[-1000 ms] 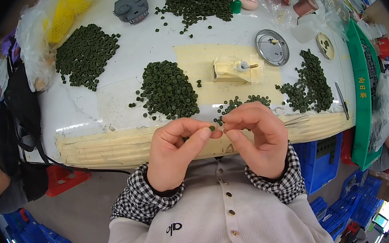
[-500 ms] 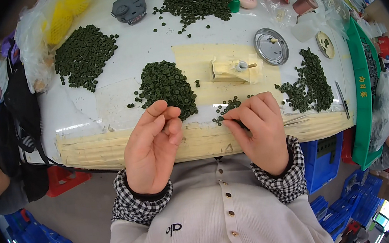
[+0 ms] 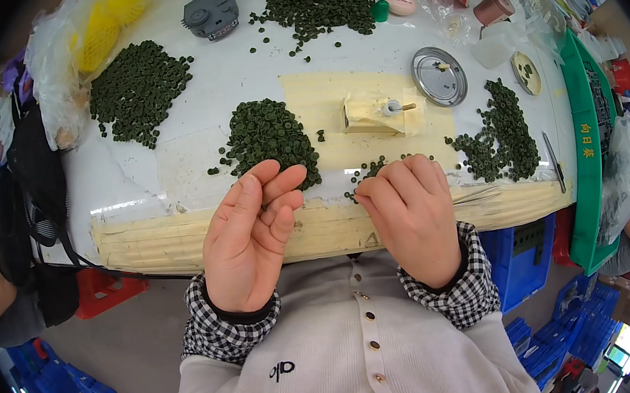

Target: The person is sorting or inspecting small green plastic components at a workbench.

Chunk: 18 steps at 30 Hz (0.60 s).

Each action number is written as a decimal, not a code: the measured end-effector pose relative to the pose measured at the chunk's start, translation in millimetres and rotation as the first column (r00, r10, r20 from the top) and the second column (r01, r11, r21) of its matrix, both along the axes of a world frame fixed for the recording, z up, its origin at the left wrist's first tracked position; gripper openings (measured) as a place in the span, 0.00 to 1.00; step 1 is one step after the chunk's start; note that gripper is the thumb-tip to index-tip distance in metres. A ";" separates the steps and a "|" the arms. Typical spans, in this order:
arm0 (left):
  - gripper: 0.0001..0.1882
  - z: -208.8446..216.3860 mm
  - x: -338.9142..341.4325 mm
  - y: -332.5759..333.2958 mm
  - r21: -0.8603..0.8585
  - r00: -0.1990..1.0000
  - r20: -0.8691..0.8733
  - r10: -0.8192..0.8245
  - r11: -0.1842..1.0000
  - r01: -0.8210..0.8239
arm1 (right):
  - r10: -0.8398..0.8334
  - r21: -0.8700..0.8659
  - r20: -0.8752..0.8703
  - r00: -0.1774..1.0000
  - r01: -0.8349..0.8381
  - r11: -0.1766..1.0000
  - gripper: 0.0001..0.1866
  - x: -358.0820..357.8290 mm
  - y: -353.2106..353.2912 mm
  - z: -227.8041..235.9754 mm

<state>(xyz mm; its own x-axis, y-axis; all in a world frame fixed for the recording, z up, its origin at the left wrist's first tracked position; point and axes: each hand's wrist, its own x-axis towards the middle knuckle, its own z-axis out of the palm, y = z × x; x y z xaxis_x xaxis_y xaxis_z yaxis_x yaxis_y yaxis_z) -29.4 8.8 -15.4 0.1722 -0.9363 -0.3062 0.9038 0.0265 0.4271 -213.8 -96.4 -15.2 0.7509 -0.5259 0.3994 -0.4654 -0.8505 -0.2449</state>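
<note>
My left hand is raised over the table's near edge, palm turned up. Its fingers curl loosely, and the thumb lies against the index finger; anything between them is hidden. Just beyond it lies a heap of small dark green wheel-like discs. My right hand, back upward, has its thumb and fingertips pinched together. Those tips are beside a loose scatter of small green ring-shaped pieces. What the pinch holds is too small or covered to make out. Between the hands is a gap over the taped edge.
A taped block with a small upright pin stands beyond my hands. More green heaps lie far left, at the back and right. A round metal tin lid, a grey model turret and a green tray are around.
My right hand has shifted slightly left, its fingertips still pinched near the ring pieces. In my left hand the thumb has slid up along the index finger, and the fingers reach slightly farther right.
</note>
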 end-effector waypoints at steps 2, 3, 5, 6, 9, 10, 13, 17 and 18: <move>0.16 -1.6 0.9 1.1 -0.021 1.000 -0.001 -0.027 0.999 0.027 | 0.005 0.014 -0.002 1.000 -0.005 1.000 0.06 0.1 -0.1 0.4; 0.17 -4.2 1.0 1.9 -0.045 0.999 0.009 -0.045 0.998 0.046 | 0.009 0.021 -0.003 1.000 -0.009 1.000 0.06 0.4 -0.1 0.4; 0.18 -4.4 -0.3 1.7 -0.030 0.998 0.018 -0.059 0.998 0.060 | -0.019 0.036 -0.046 0.999 0.021 0.999 0.06 1.4 1.4 -0.5; 0.19 -1.4 -3.1 0.1 0.008 0.998 0.016 -0.055 0.998 0.055 | -0.035 0.043 -0.069 0.997 0.038 0.998 0.06 1.6 1.9 -1.0; 0.18 10.5 -10.9 -5.9 0.116 0.997 0.054 -0.060 0.992 0.053 | -0.028 0.090 -0.010 1.000 0.029 0.995 0.08 2.4 0.9 -1.2; 0.18 12.6 -12.1 -7.0 0.150 0.995 0.073 -0.065 0.987 0.054 | -0.011 0.145 0.075 0.997 0.000 0.989 0.08 1.4 -0.2 0.0; 0.20 11.2 -13.4 -6.5 0.128 0.986 0.117 -0.122 0.986 0.107 | -0.043 0.298 0.285 0.958 -0.046 0.953 0.10 -3.1 -1.4 7.5; 0.17 9.5 -16.4 -6.5 0.167 0.971 0.158 -0.181 0.974 0.155 | -0.169 0.455 0.366 0.915 -0.017 0.890 0.09 -8.4 2.1 12.8; 0.16 6.8 -16.5 -6.5 0.157 0.971 0.145 -0.192 0.973 0.169 | -0.185 0.481 0.370 0.910 -0.017 0.877 0.08 -10.1 1.5 13.5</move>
